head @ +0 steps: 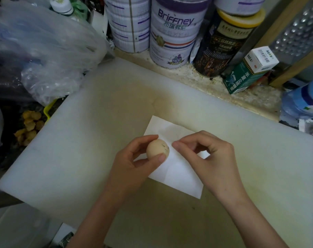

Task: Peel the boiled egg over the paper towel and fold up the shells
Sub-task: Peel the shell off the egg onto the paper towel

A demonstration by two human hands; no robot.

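Now, left hand (pixel 132 158): gripping the egg between thumb and curled fingers.
Right hand (pixel 209 158): hovering with fingers curled, thumb tip just beside the egg's cracked side; whether it is pinching anything cannot be told.
Egg (pixel 156 148): brown, unpeeled, being held over the paper towel's left edge.
Paper towel (pixel 179 176): lying flat on the white cutting board (pixel 98 122).

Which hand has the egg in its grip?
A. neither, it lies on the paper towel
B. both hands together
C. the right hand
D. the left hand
D: the left hand curls its thumb and fingers round the cracked brown egg above the paper towel, while the right hand only brings its thumb tip close beside it.
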